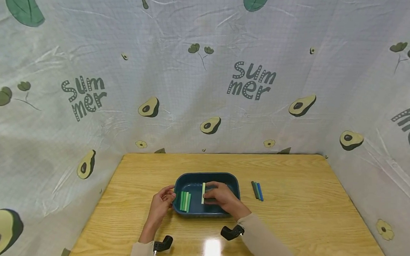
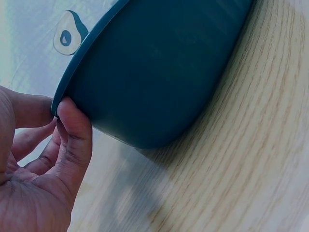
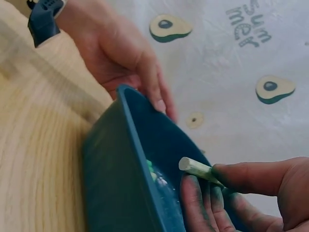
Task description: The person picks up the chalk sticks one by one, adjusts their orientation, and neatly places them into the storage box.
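A dark blue tray [image 1: 197,174] with raised walls stands on the table. My left hand [image 1: 162,203] pinches its left rim; the left wrist view shows thumb and fingers on either side of the rim [image 2: 72,67]. Over the tray, my right hand [image 1: 220,198] holds a pale yellow-green stick of chalk [image 1: 203,193] between thumb and fingertips. Green smudges mark those fingers [image 3: 193,198], and one blunt end of the chalk [image 3: 195,167] sticks out. Several green chalk sticks [image 1: 185,201] lie side by side in the left part of the tray.
To the right of the tray, a dark stick [image 1: 254,189], a green stick [image 1: 257,190] and a blue stick [image 1: 260,192] lie close together on the wooden table [image 1: 301,210]. A printed sheet [image 1: 179,84] hangs behind the table and along both sides.
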`<state>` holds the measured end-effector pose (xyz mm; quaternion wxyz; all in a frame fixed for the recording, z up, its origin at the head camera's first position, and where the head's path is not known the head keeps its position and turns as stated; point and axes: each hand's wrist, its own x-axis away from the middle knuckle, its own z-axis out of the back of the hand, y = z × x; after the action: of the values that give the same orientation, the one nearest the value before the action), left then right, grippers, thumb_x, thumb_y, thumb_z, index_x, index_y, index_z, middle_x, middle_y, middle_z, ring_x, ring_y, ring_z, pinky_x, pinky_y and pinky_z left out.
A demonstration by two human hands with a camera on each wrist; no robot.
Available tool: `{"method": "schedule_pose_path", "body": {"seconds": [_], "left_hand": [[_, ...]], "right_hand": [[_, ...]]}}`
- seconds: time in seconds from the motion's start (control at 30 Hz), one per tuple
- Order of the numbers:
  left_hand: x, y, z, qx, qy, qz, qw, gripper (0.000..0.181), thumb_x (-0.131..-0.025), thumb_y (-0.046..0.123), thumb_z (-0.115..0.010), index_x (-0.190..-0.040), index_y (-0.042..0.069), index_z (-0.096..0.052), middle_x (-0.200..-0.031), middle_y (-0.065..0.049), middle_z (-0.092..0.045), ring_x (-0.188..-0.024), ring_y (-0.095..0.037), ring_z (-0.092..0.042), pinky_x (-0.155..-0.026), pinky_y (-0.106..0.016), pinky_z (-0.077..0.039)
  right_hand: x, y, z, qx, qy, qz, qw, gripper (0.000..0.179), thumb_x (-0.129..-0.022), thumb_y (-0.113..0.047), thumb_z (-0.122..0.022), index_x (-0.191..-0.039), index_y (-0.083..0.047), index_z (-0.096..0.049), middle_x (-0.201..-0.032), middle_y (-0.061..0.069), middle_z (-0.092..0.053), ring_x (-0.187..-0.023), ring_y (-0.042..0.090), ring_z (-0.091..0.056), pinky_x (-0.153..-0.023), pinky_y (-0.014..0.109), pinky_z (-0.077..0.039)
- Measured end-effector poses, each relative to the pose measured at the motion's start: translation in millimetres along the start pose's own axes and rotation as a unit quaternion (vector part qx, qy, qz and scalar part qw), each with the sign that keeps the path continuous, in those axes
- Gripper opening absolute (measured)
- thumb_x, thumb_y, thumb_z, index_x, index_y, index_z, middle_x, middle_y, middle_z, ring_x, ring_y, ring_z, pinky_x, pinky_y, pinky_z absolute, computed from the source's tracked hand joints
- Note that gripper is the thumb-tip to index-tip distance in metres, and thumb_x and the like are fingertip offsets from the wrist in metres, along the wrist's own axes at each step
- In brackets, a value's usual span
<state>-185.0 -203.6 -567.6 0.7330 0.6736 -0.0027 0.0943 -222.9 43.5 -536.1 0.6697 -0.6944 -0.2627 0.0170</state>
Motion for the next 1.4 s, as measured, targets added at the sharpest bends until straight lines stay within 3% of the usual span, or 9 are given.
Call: {"method": "schedule_pose_path", "body": {"seconds": [0.27,0.6,1.03,1.4], "left_hand": [[-0.8,-3.3,-4.0,-0.010,0.012,-0.008,0.9998,0.038,-0.097,0.005,-0.059,-0.134,0.002,-0.056,-0.108,-0.011,-0.055,-0.085,-0.013,-0.058,-0.062,-0.024,-0.051],[-1.7,-4.8,-5.8,-0.012,0.018,-0.007,0.9997,0.035,-0.097,0.004,-0.057,-0.132,0.004,-0.058,-0.106,-0.009,-0.055,-0.086,-0.019,-0.058,-0.061,-0.024,-0.051],[0.5,-3.4,-6.0,-0.008,0.010,-0.015,0.9998,0.038,-0.096,0.005,-0.059,-0.134,0.000,-0.055,-0.106,-0.011,-0.055,-0.083,-0.014,-0.058,-0.060,-0.024,-0.051],[0.3,-4.3,-5.3,-0.014,0.016,-0.013,0.9997,0.036,-0.097,0.006,-0.059,-0.132,0.001,-0.057,-0.103,-0.008,-0.055,-0.082,-0.014,-0.058,-0.061,-0.024,-0.051]], "right_hand": [[-12.1,5.0,-6.7,0.015,-0.011,-0.022,0.9996,0.057,-0.087,0.003,-0.065,-0.139,0.005,-0.044,-0.103,0.020,-0.062,-0.087,0.024,-0.069,-0.084,0.045,-0.057],[-20.9,6.6,-16.4,0.061,0.007,-0.033,0.9976,0.056,-0.083,0.005,-0.068,-0.135,0.005,-0.047,-0.099,0.021,-0.063,-0.083,0.027,-0.069,-0.076,0.042,-0.059],[-31.0,14.6,-24.4,0.089,0.022,-0.050,0.9945,0.046,-0.080,0.009,-0.068,-0.124,0.007,-0.054,-0.089,0.019,-0.064,-0.071,0.025,-0.070,-0.068,0.039,-0.060],[-19.6,10.1,-14.7,0.086,0.017,-0.023,0.9959,0.042,-0.087,-0.004,-0.066,-0.127,0.003,-0.055,-0.106,0.019,-0.065,-0.086,0.028,-0.068,-0.075,0.043,-0.059]]}}
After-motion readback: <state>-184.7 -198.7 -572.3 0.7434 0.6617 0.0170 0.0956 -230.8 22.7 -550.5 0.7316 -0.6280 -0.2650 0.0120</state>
